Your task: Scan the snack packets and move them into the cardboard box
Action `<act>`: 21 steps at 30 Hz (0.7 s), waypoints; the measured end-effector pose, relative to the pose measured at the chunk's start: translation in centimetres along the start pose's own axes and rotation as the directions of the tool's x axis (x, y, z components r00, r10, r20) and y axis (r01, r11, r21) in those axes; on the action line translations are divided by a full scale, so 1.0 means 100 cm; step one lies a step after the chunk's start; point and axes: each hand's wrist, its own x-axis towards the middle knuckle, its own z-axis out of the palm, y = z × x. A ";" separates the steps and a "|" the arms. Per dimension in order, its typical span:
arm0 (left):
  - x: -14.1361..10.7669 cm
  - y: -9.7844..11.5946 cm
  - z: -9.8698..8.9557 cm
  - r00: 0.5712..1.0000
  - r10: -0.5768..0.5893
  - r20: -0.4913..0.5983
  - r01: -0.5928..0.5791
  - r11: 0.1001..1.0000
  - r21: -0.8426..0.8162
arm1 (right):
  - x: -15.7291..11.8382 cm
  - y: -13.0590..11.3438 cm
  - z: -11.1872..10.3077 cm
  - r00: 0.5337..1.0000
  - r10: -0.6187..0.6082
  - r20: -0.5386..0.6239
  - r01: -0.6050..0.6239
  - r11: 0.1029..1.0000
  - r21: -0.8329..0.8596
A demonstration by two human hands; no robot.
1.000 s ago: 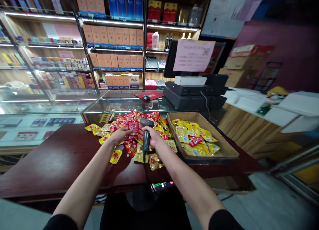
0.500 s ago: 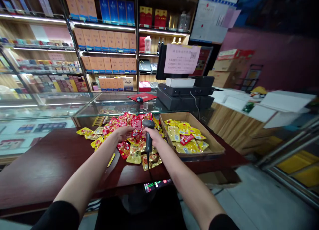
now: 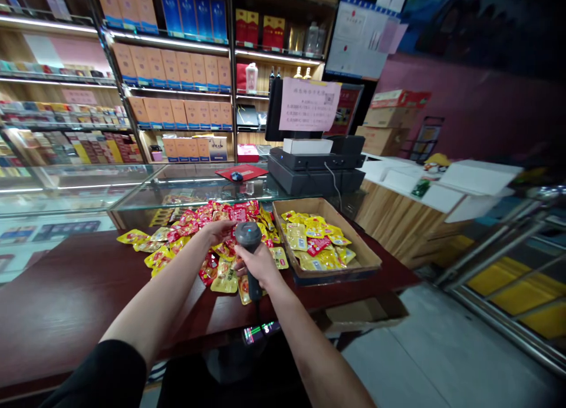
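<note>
Nearest to the body, a phone with lit screen point(image 3: 260, 332) is at the front edge of the dark red table point(image 3: 88, 290). Above this edge, the right hand point(image 3: 262, 263) is closed around the handle of a dark grey scanner point(image 3: 248, 236). The scanner stands almost upright in this hand, its rounded head up, with a small blue light on it, and its handle pointing down toward the person.

The left hand point(image 3: 216, 231) is just beside the scanner head, on its left, with fingers bent over the pile of red and yellow packets point(image 3: 186, 222). I cannot tell if these fingers grip a packet, because the scanner head hides a part. The pile lies on the table, around and behind both hands. Next to it, on the right, there is an open cardboard tray point(image 3: 340, 272), which holds mostly yellow packets and a red one.

Farther, on the glass counter point(image 3: 190, 188), a mouse point(image 3: 237, 176) rests on a red mat point(image 3: 255, 172), and at its right stands a monitor point(image 3: 273, 116) with a pink paper point(image 3: 309, 104) attached. Behind, shelves carry orange boxes point(image 3: 170, 66) and blue boxes point(image 3: 192, 13).
</note>
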 end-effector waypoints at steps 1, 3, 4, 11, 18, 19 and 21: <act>0.000 0.000 0.002 1.000 0.004 0.000 -0.004 1.000 -0.005 | -0.003 0.001 0.000 1.000 0.004 0.003 -0.004 1.000 -0.004; 0.001 0.001 0.006 1.000 0.014 -0.001 -0.014 1.000 -0.013 | -0.005 0.006 0.001 1.000 0.017 0.005 -0.016 1.000 -0.013; 0.001 0.001 0.007 1.000 0.019 -0.001 -0.019 1.000 -0.016 | -0.005 0.008 0.002 1.000 0.019 -0.001 -0.019 1.000 -0.023; -0.001 0.004 0.010 0.999 0.040 -0.004 -0.040 0.999 -0.029 | -0.002 0.015 0.001 0.998 0.005 -0.067 -0.011 0.997 -0.083; -0.001 0.005 0.008 0.999 0.037 0.000 -0.037 0.998 -0.047 | -0.004 0.010 0.005 0.998 0.024 -0.053 -0.031 0.989 -0.147; 0.000 0.005 0.008 0.999 0.036 0.001 -0.036 0.998 -0.051 | -0.005 0.010 0.005 0.998 0.028 -0.058 -0.036 0.988 -0.152; 0.000 0.005 0.008 0.999 0.039 0.004 -0.038 0.997 -0.065 | -0.005 0.009 0.006 0.997 0.026 -0.066 -0.036 0.988 -0.153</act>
